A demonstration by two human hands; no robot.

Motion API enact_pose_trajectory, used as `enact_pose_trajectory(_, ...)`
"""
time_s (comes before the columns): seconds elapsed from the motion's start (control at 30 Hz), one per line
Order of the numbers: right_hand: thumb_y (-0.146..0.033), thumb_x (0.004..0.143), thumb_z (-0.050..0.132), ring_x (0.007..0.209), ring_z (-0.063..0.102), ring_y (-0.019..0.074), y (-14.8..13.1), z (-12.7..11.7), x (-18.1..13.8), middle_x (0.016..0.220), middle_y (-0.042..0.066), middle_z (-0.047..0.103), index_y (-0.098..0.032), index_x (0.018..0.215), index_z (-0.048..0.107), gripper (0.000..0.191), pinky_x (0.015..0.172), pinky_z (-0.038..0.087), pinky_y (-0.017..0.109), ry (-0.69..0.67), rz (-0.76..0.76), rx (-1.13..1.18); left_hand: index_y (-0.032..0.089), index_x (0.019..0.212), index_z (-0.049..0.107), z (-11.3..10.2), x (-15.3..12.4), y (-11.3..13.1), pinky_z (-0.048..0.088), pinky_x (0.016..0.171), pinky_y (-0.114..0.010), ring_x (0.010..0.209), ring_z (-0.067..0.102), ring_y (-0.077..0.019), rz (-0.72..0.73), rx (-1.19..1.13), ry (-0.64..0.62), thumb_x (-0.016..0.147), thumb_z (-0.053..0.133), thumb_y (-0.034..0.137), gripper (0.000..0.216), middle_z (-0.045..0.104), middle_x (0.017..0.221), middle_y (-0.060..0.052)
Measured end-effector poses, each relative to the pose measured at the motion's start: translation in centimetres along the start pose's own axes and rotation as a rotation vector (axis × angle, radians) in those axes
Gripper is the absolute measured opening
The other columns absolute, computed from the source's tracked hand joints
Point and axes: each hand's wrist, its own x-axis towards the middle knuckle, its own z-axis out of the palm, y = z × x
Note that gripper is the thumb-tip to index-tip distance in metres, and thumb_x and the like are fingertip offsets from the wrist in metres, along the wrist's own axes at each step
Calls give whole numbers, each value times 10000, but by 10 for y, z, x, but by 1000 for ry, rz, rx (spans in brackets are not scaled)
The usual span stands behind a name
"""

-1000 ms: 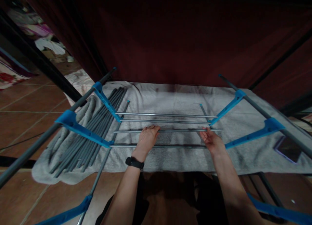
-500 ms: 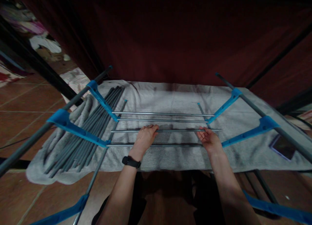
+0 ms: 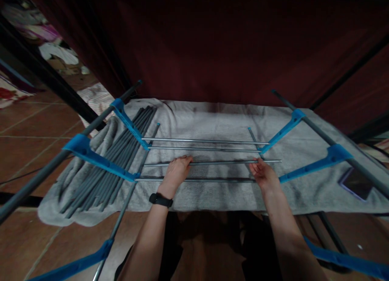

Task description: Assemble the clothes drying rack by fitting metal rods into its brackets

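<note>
Over grey blanket [image 3: 212, 198], left hand [image 3: 177, 170] and right hand [image 3: 263, 173] curl fingers [image 3: 186, 159] round one apparently unfitted tube [image 3: 221, 163], three seemingly set crossbars [image 3: 206, 141] flanking, rods [image 3: 118, 159] remaining leftward.

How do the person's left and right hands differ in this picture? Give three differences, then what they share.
The left hand has a black wristband; the right hand has none.
The left hand shows its back; the right hand turns its palm side partly up.
The left hand is nearer the rod pile, the right hand nearer the phone.
Both hold the same thin rod.
</note>
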Motion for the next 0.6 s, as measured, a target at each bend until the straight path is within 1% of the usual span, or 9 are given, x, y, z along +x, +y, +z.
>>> enact_pose_trajectory(0.1, -75, 901, 567, 554, 650, 80, -5, 1, -1, 662, -33, 684, -193, 764, 591, 182, 617, 614, 207, 42, 13, -13, 231, 1099, 672, 0, 0, -3, 492, 904, -318, 997, 687, -207, -40, 31, -24, 924, 501, 150, 258, 725, 1082, -62)
enact_pose_trajectory(0.23, -87, 913, 552, 496, 614, 65, -11, 2, -2, 595, -49, 644, -186, 753, 586, 192, 570, 585, 173, 95, 37, -19, 221, 1107, 678, 1, -1, -7, 459, 979, -379, 1039, 686, -233, -88, 65, -33, 901, 491, 119, 297, 733, 1094, -73)
enact_pose_trajectory(0.33, -88, 906, 564, 499, 614, 63, -14, 1, -2, 606, -56, 643, -187, 761, 580, 177, 562, 579, 171, 93, 39, -13, 215, 1097, 687, 4, -3, -10, 436, 1001, -405, 1052, 684, -243, -109, 76, -36, 898, 480, 118, 303, 733, 1112, -83)
enact_pose_trajectory(0.47, -86, 930, 508, 546, 637, 68, -17, 1, -1, 630, -50, 642, -189, 778, 581, 197, 580, 589, 184, 101, 69, -11, 204, 1099, 694, 5, -6, -12, 423, 1001, -426, 1061, 680, -265, -144, 96, -41, 918, 474, 164, 287, 738, 1111, -102)
enact_pose_trajectory(0.6, -85, 940, 484, 588, 657, 79, -20, 1, -1, 668, -38, 651, -186, 776, 581, 216, 590, 598, 205, 92, 118, -33, 190, 1098, 702, 3, -9, -13, 396, 1018, -469, 1085, 665, -302, -208, 141, -22, 933, 466, 203, 288, 747, 1063, -120)
